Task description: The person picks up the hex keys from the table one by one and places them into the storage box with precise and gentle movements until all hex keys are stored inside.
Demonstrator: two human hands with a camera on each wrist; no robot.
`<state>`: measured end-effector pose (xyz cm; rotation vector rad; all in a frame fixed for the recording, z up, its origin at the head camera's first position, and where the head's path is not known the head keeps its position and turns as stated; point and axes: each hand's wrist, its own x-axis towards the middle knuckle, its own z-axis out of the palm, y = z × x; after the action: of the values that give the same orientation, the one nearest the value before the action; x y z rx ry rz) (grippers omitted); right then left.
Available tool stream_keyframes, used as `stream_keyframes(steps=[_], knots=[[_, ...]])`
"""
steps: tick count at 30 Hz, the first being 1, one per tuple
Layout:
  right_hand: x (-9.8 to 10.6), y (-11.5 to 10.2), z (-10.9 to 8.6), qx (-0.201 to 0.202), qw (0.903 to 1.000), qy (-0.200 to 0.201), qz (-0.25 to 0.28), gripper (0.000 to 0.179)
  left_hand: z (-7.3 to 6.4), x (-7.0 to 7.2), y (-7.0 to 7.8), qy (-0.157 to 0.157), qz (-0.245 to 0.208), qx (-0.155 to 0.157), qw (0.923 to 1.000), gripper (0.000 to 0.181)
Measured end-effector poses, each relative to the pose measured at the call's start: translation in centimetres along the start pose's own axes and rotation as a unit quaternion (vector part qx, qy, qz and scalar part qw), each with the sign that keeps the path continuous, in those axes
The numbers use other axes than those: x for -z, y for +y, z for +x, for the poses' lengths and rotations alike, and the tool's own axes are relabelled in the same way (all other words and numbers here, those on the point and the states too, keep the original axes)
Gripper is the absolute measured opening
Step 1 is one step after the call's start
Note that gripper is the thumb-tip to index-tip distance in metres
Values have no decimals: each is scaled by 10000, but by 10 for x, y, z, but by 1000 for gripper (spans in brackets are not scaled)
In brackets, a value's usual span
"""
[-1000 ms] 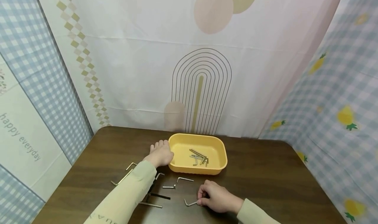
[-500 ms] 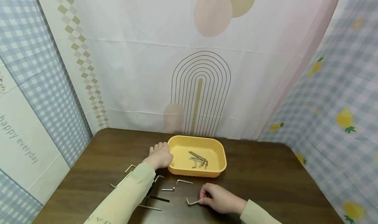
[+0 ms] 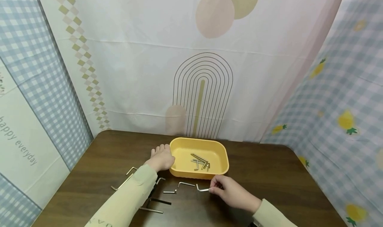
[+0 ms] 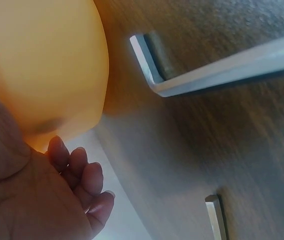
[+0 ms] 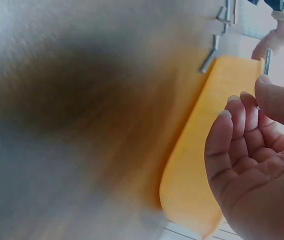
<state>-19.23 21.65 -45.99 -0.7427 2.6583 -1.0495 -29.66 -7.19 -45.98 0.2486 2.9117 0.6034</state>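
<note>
My right hand [image 3: 230, 192] pinches one end of a silver L-shaped hex key [image 3: 202, 189] between thumb and fingertips, just in front of a yellow plastic bin [image 3: 220, 175]. In the right wrist view the tip of this hex key [image 5: 267, 61] pokes out past the thumb, and the other fingers curl loosely. At the bin's left end, my left hand [image 3: 161, 157] holds the rim, its thumb hooked over the wall. The left wrist view shows the left fingers [image 4: 89, 177] bent outside the bin. Several hex keys [image 3: 199, 158] lie piled inside the bin.
More hex keys lie on the brown wooden table [image 3: 260, 173]: a silver one [image 3: 187, 184] and a short one [image 3: 170, 192] before the bin, a black one [image 3: 161, 201], and a long brass-toned one [image 3: 124, 183] left of my left forearm. A patterned curtain [image 3: 143, 87] hangs behind.
My right hand has lifted the hex key off the table and carried it forward and slightly right, up to the bin's front. My left hand stays at the bin's left end.
</note>
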Motion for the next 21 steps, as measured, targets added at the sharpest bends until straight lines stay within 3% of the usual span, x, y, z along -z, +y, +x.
stream_keyframes(steps=[15, 21], knots=[[22, -6, 14, 174, 9977, 599, -256, 12, 1, -1, -1, -2, 30, 24, 10000, 39], [26, -11, 25, -42, 9960, 851, -285, 14, 1, -1, 0, 41, 45, 30, 10000, 38]])
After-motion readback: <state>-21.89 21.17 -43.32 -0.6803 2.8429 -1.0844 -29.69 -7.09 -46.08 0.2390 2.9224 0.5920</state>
